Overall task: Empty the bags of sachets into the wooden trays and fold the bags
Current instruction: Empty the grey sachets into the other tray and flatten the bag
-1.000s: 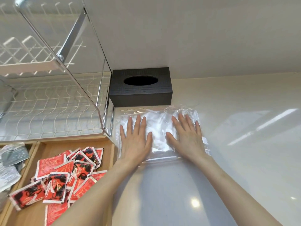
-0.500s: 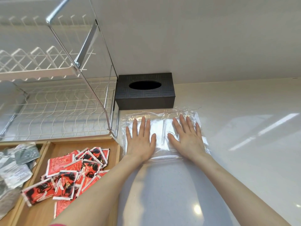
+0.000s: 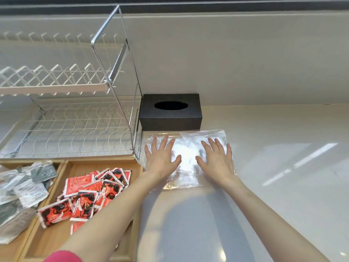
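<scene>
A clear plastic bag (image 3: 187,159) lies flat and empty on the white counter, just in front of a black tissue box. My left hand (image 3: 161,158) presses palm-down on the bag's left half with fingers spread. On the right half my right hand (image 3: 217,160) rests flat, fingers apart. Left of the bag, a wooden tray (image 3: 136,227) holds several red and black sachets (image 3: 90,193). A second wooden tray (image 3: 56,166) at the far left holds several grey and white sachets (image 3: 24,188).
The black tissue box (image 3: 171,112) stands against the wall behind the bag. A white wire dish rack (image 3: 75,121) with a chrome frame fills the left, above the trays. White counter (image 3: 283,167) stretches to the right.
Both hands stay flat on the bag, sliding slightly outward over it. The camera has tilted up, so more wall and rack show.
</scene>
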{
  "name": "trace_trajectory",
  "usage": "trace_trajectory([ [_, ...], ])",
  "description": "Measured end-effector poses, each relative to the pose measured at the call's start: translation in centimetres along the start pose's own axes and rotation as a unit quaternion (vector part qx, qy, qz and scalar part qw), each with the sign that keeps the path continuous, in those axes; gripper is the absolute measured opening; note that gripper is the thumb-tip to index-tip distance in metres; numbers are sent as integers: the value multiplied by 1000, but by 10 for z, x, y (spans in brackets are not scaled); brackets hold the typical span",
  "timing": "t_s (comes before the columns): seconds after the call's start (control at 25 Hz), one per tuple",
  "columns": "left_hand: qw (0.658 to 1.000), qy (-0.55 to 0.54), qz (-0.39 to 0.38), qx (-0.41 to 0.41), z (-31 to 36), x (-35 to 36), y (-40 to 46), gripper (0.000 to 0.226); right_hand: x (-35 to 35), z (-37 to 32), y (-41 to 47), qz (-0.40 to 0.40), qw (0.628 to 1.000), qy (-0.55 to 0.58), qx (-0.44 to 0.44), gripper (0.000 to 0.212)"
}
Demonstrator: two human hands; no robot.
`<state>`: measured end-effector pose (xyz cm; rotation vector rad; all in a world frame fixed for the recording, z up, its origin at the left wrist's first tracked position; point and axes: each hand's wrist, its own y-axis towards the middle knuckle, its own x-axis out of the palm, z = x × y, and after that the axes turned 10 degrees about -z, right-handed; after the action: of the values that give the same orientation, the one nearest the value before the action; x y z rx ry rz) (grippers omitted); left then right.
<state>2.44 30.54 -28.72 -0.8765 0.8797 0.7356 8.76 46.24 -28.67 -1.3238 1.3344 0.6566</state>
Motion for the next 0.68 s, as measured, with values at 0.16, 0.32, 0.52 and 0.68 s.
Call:
trace_trajectory([
  [0.16, 999, 20, 40, 26, -3, -12, -27, 57, -8, -15, -23, 3, 1000, 9, -10, 57],
  [0.32, 996, 50, 67, 17, -14, -22, -69, 59, -11, -36, -54, 13, 999, 19, -29, 57],
  [0.52, 996, 40, 76, 22, -36, -32, -123, 58, -7, -69, -96, 15, 998, 33, -48, 56],
  [0.68, 993, 1, 107, 41, -60, -37, -169, 73, 0, -102, -134, 35, 991, 83, -95, 53],
])
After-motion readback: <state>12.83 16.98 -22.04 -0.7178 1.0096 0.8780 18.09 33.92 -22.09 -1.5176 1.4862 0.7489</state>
